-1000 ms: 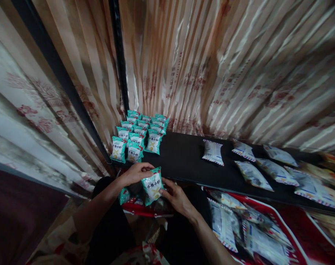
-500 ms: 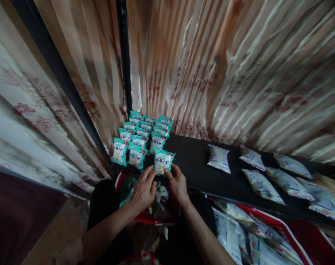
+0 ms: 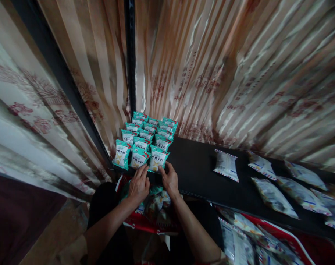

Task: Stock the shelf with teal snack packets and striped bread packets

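A front-row snack bag [image 3: 157,159], teal and white, stands at the right end of a block of matching bags on a black shelf [image 3: 195,165]. My right hand [image 3: 170,181] grips its lower right corner between thumb and fingers. At its lower left, my left hand [image 3: 139,186] reaches up with fingers stretched, the tips touching the bottom edge between this bag and the middle front bag [image 3: 139,157]. Another teal bag [image 3: 121,154] stands at the left end of the front row. Below my hands, a red basket [image 3: 145,225] holds more small packets.
White packets with striped edges, such as this one [image 3: 226,165], lie on the shelf to the right. Below them, a second red basket [image 3: 283,230] holds similar packets. A pleated, printed curtain [image 3: 211,73] hangs behind the shelf, and a dark upright post [image 3: 130,55] rises at its left.
The teal bag between my hands has moved left and back, into line beside the middle front bag. Both hands have moved with it. The view has shifted slightly left.
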`<action>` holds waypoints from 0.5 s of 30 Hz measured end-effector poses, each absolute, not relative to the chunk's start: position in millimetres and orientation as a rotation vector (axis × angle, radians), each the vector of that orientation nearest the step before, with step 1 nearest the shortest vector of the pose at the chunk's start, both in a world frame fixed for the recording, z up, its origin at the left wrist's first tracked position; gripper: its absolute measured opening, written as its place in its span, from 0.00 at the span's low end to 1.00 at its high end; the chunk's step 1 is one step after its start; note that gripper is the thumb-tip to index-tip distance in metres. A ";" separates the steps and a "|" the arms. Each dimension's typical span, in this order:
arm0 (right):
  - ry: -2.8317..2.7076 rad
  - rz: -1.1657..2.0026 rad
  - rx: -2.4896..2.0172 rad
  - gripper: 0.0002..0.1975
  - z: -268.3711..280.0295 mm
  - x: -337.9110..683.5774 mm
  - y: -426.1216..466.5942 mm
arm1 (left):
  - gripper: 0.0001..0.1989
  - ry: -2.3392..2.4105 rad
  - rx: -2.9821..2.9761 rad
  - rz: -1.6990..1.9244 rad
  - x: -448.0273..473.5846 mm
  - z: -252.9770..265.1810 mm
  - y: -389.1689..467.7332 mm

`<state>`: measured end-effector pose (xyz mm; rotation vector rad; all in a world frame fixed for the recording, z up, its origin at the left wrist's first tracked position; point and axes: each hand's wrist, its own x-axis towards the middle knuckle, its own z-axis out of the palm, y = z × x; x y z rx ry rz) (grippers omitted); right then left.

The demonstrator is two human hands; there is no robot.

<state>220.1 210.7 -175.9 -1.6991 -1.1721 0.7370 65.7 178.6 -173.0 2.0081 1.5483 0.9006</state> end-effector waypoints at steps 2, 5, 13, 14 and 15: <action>-1.164 0.736 -1.703 0.24 -176.5 218.1 212.4 | 0.25 1.563 2.011 0.917 65.3 -174.5 180.6; -1.137 0.766 -1.669 0.23 -180.2 217.9 214.5 | 0.25 1.559 2.001 0.931 66.5 -175.8 182.4; -1.100 0.852 -1.579 0.27 -194.7 220.3 214.4 | 0.25 1.451 2.015 0.908 62.1 -174.4 180.0; -1.100 0.841 -1.570 0.29 -194.3 219.7 211.6 | 0.24 1.421 2.025 0.904 60.9 -175.3 177.4; -1.093 0.824 -1.559 0.30 -193.0 218.9 207.2 | 0.23 1.390 2.035 0.898 60.0 -177.0 173.7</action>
